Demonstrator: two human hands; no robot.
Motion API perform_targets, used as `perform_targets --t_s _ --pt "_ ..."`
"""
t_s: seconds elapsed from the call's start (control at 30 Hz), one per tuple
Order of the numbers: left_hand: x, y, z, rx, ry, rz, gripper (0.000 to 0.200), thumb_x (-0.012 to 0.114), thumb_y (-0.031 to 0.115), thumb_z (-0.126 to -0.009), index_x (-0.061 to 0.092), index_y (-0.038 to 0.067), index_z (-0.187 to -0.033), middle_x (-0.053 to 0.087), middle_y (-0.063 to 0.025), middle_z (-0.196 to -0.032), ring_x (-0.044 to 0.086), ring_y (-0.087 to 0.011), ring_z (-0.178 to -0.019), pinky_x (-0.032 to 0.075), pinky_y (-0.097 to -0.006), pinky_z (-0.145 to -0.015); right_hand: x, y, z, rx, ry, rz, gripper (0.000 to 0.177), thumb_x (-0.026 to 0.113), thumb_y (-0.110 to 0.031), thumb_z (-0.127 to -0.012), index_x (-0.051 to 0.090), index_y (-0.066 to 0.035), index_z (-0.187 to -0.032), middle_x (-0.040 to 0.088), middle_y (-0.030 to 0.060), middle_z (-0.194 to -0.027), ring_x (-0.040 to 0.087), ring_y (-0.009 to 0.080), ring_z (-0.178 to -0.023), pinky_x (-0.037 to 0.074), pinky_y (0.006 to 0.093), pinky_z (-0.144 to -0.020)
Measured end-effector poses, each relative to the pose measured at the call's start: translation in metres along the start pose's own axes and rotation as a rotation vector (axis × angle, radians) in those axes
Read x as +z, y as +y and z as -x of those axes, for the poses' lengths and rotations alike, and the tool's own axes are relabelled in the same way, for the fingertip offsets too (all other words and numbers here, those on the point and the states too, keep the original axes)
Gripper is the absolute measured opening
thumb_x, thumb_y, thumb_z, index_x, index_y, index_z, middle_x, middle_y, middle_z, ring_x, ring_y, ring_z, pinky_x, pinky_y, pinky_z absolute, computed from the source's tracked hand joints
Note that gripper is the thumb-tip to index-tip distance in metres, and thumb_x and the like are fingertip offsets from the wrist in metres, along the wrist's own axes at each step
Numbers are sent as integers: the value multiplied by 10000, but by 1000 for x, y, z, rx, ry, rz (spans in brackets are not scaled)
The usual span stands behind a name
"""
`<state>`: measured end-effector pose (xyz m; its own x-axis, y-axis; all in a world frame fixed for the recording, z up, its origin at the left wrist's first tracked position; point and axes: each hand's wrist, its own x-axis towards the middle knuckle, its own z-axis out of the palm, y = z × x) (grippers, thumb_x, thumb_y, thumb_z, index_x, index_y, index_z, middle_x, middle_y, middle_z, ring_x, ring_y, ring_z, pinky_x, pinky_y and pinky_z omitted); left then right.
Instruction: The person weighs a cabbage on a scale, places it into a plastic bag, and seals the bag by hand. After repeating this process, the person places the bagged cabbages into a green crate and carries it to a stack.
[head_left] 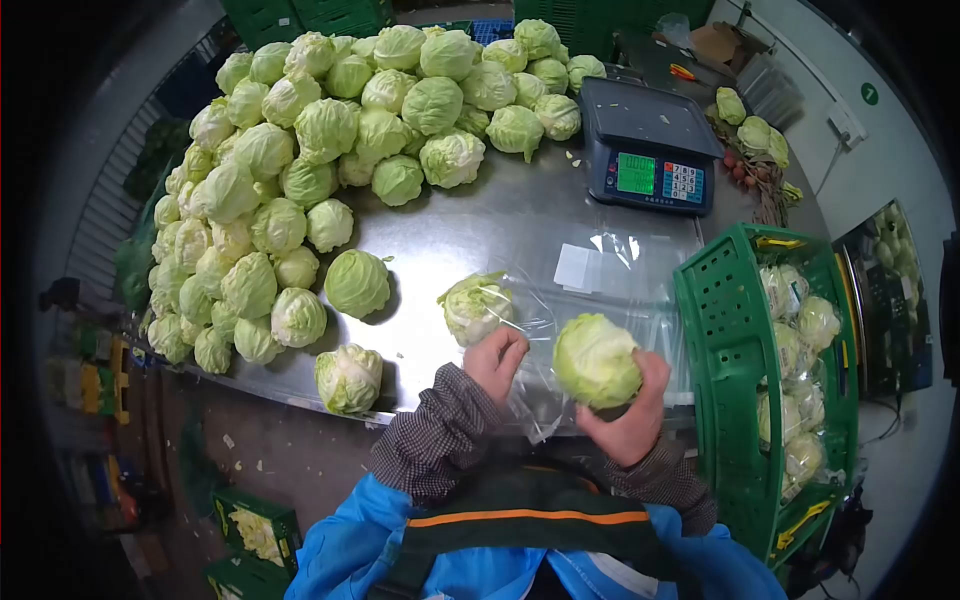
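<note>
Cabbage (597, 362), one, pale green: above the counter (425, 235) near its front edge, clasped in the right hand (632, 415). Left hand (495, 360): apart from the right, fingers closed on a clear plastic bag (535, 405). Second cabbage (478, 308): on the counter, just beyond the left hand. Cabbage pile (325, 130): along far and left edges. Scale (650, 120): toward far right corner, display lit green. Crate (722, 350), green, holding bagged cabbages (803, 405): at right edge.

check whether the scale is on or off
On: the scale has its display glowing green, with digits showing.
</note>
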<state>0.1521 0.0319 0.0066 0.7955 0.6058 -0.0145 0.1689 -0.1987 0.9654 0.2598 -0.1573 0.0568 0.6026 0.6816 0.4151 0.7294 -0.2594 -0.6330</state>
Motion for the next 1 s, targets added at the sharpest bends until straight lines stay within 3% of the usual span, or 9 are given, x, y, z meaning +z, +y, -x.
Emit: perform_targets --t_s 0.1,0.17,0.27,0.37,0.47,0.5,0.57,0.83,1.0 --pt "2 -1 -3 17 -16 -44 120 539 124 -900 574 9 -913 550 -15 -715 490 -79 -649 426 -239 -599 4 -14 23 -120 -48 -180 909 810 -178 -549 275 -50 -1272 378 215 -1145 438 334 -1076 399 438 -902" --pt "-3 0 -8 30 -94 -85 129 548 132 -895 585 13 -927 567 -20 -729 506 -89 -657 434 -244 -611 16 -9 44 123 -229 -777 891 792 -185 -601 257 -51 -1300 377 181 -1194 424 275 -1118 377 402 -946" --pt "-7 -6 -9 30 -202 -57 135 557 144 -888 591 20 -930 573 -43 -736 530 -118 -663 451 -261 -630 27 7 50 354 -390 -1068 848 736 -177 -676 220 -46 -1336 374 139 -1235 401 228 -1155 341 370 -992" --pt "-11 -14 -4 19 -208 -152 131 569 137 -869 593 20 -923 597 -90 -778 575 -183 -710 477 -310 -681 37 30 45 470 -296 -1153 811 683 -175 -713 203 -42 -1353 383 119 -1238 399 226 -1167 321 367 -1013" --pt "-1 -35 3 136 -132 74 175 561 109 -860 581 27 -1013 628 -136 -901 617 -248 -848 488 -357 -746 40 41 33 366 -196 -952 834 671 -196 -691 205 -42 -1365 376 137 -1269 398 250 -1178 315 392 -1021" --pt "-3 -42 -4 217 -124 -70 179 552 139 -868 572 31 -1009 625 -145 -896 616 -269 -839 486 -369 -730 45 45 31 397 -164 -1038 852 673 -208 -682 202 -31 -1370 356 158 -1297 386 260 -1194 286 401 -1039" --pt "-25 4 -3 171 -212 -284 173 501 204 -894 549 49 -953 588 -169 -814 591 -322 -755 473 -396 -675 49 43 26 320 -94 -986 730 586 -367 -781 279 -64 -1369 436 131 -1270 479 263 -1109 436 381 -888" --pt "-12 18 -16 306 -70 -281 185 475 221 -893 495 39 -916 555 -162 -755 572 -342 -726 462 -398 -662 40 15 5 297 86 -503 863 789 -261 -676 307 43 -1324 415 240 -1305 435 362 -1188 362 447 -984" --pt "5 -1 -26 399 132 -190 163 483 184 -873 471 22 -863 526 -175 -743 546 -365 -708 442 -397 -640 53 1 24 -76 -57 144 869 794 -149 -621 315 17 -1326 447 185 -1238 465 291 -1139 384 423 -962"
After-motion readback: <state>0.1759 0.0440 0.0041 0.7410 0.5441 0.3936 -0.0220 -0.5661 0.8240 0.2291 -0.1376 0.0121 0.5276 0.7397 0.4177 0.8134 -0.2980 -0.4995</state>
